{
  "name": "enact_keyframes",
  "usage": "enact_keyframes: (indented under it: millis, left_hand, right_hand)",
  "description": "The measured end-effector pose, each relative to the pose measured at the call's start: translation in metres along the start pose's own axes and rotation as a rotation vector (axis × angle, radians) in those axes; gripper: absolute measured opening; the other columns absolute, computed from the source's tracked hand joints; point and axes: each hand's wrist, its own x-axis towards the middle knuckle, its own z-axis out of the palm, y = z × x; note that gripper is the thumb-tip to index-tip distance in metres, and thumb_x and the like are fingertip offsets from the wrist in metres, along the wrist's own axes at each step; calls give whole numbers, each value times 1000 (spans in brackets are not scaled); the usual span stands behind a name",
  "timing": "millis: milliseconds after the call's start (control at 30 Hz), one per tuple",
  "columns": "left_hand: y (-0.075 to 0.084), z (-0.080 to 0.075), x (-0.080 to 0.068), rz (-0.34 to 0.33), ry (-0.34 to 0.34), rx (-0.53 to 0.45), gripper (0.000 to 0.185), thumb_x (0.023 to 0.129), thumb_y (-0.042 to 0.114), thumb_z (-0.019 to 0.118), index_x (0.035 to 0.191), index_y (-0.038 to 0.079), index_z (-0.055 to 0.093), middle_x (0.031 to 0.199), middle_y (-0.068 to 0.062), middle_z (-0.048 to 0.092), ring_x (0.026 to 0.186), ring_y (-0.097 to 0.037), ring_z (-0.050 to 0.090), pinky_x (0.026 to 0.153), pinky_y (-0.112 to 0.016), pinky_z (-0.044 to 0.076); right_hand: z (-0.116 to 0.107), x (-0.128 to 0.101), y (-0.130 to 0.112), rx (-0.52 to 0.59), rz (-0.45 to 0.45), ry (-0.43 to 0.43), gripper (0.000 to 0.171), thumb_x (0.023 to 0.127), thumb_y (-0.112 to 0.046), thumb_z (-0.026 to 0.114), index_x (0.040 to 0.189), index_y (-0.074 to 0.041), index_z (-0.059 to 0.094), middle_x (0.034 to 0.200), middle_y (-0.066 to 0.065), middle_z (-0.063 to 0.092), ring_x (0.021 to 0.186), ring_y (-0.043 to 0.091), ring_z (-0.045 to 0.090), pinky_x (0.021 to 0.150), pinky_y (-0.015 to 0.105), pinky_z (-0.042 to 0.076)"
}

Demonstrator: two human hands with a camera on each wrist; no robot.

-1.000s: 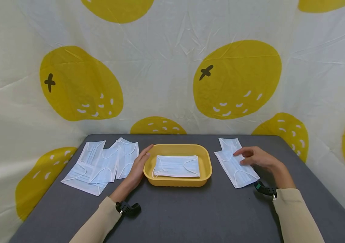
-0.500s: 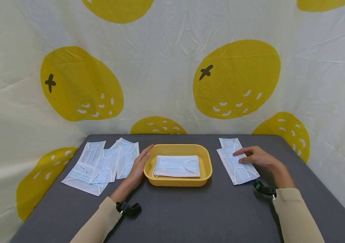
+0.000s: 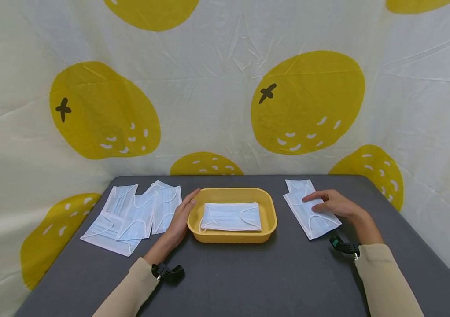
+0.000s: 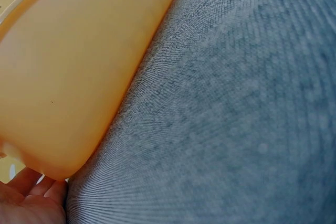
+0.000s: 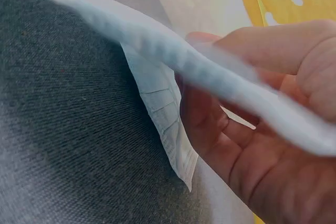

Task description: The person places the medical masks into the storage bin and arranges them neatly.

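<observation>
Right hand [image 3: 333,205] seemingly pinches the top mask [image 3: 311,215]; lift only that one while the flat, relaxed left hand [image 3: 179,219] steadies the tray [image 3: 271,210].

Tray: yellow oblong plastic tray [image 3: 271,214], smooth with a dull sheen.
Masks: pale blue pleated non-woven masks [image 3: 138,212], matt, with thin white ear loops.
Table: dark grey table top [image 3: 248,277], finely woven cloth, matt.
Backdrop: creased white cloth with yellow lemon prints [image 3: 209,88], matt.

No readable text, label or number shows on anything in these views
</observation>
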Motion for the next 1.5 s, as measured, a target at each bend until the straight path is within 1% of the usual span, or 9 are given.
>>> enact_keyframes:
  millis: [67,100,300,400,600,700,1000,1267,1500]
  left_hand:
    - [0,0,0,-1,3,2,50,114,31,33,162,19,33,169,-4,28,159,-27,24,130,-52,17]
    - [1,0,0,-1,3,3,50,114,31,33,162,19,32,169,-4,28,159,-27,24,130,-52,17]
    - [2,1,0,3,1,5,52,114,30,33,163,15,30,170,-5,27,160,-28,23,130,-52,17]
    - [2,1,0,4,0,2,52,114,30,33,163,15,30,170,-5,27,159,-27,23,130,-52,17]
    - [1,0,0,8,-2,2,51,114,30,32,163,16,30,170,-5,27,159,-27,23,130,-52,17]
    - [1,0,0,11,-2,2,51,114,29,32,163,15,30,170,-5,27,159,-28,23,130,-52,17]
    - [1,0,0,14,-3,0,51,114,28,32,163,15,31,170,-6,28,159,-28,23,130,-52,17]
    - [1,0,1,16,-12,-8,51,114,27,31,163,13,30,170,-6,27,159,-28,22,130,-52,17]
    - [1,0,1,18,-11,-12,51,114,26,32,163,13,29,169,-6,28,159,-28,23,130,-52,18]
  right_hand:
    - [0,0,-2,9,7,13,41,96,-11,67,134,2,66,146,29,55,133,44,46,107,61,41]
    - [0,0,-3,8,13,21,41,96,-12,67,134,1,66,146,28,55,132,44,45,107,63,40]
    - [-1,0,-9,6,58,92,42,95,-21,72,133,-4,68,147,25,55,131,42,44,106,62,41]
    - [-1,0,-11,26,61,108,41,95,-20,73,132,-5,69,147,24,55,132,40,44,107,63,41]
    - [-3,-1,-17,36,21,111,41,94,-14,72,133,-3,67,147,24,55,135,41,43,110,67,39]
    - [-5,-3,-21,29,2,113,41,94,-13,72,134,-3,67,147,25,55,134,41,43,110,65,39]
    - [-8,-7,-32,-5,-25,135,39,95,-14,71,133,-2,68,145,24,57,131,35,45,105,48,42]
    - [-8,-7,-36,17,-9,140,41,96,-16,72,133,1,67,148,27,53,132,39,43,106,50,40]
    - [-9,-8,-41,0,-18,160,42,95,-18,74,132,-1,68,150,26,51,131,35,43,104,42,39]
